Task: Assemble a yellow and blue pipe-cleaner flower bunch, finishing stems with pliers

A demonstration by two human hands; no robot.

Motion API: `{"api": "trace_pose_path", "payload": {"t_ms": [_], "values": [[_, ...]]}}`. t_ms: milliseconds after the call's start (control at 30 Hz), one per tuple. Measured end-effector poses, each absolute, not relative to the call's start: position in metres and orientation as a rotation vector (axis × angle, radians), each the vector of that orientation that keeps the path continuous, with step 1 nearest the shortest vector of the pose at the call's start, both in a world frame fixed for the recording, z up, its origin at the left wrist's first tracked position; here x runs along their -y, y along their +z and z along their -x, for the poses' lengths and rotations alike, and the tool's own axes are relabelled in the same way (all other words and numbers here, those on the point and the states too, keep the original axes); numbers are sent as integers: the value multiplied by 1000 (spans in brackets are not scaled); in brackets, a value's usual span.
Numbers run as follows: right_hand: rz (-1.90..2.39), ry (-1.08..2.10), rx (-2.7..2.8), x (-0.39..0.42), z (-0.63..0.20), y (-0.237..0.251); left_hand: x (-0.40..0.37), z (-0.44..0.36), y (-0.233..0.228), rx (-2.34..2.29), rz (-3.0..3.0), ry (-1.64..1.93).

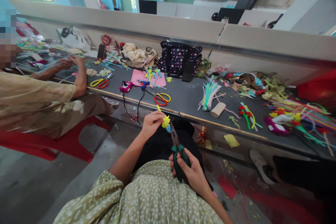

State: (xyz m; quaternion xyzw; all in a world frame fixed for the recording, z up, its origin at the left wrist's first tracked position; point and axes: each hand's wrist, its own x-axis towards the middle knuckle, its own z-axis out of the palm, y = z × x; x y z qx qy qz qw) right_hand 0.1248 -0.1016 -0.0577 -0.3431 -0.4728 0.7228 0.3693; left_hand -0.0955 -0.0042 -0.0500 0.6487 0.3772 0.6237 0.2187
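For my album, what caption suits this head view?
Left hand pinches a yellow pipe-cleaner flower; right hand grips green-handled pliers at it.

Between your left fingers (157, 118) sits a bright yellow pipe-cleaner flower (166, 121); green-handled pliers (178, 152) with grey jaws fill your right hand (191, 173). Just beyond your fingertips lie red-and-yellow scissors (162, 98) on the dark grey table (183, 99), behind them a pink sheet (139, 77) and a navy polka-dot bag (180, 59). Your sleeve (147, 196) is olive with white flecks.

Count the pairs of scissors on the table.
2: yellow-and-red scissors near the co-worker's elbow, and red-and-yellow scissors at the table edge by the pink paper. Clutter may hide others.
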Motion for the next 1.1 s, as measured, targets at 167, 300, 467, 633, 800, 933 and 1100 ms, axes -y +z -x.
{"api": "trace_pose_path", "payload": {"t_ms": [167, 300, 467, 633, 800, 933, 1100], "values": [[943, 1795, 1226, 102, -125, -55, 6, 96, -45, -1101, -1910, 1725], [833, 1903, 1215, 101, -128, -52, 3, 96, -49, -1107, -1823, 1728], [745, 2016, 1150, 101, -130, -54, 0, 95, -55, -1067, -1658, 1680], [698, 2031, 1082, 101, -130, -54, 3, 94, -51, -1003, -1546, 1631], [696, 2084, 1040, 102, -129, -50, 4, 91, -48, -923, -1513, 1623], [696, 2107, 1025, 102, -129, -48, 4, 89, -48, -884, -1513, 1624], [677, 2128, 1015, 102, -129, -51, 6, 90, -47, -859, -1541, 1577]]}}
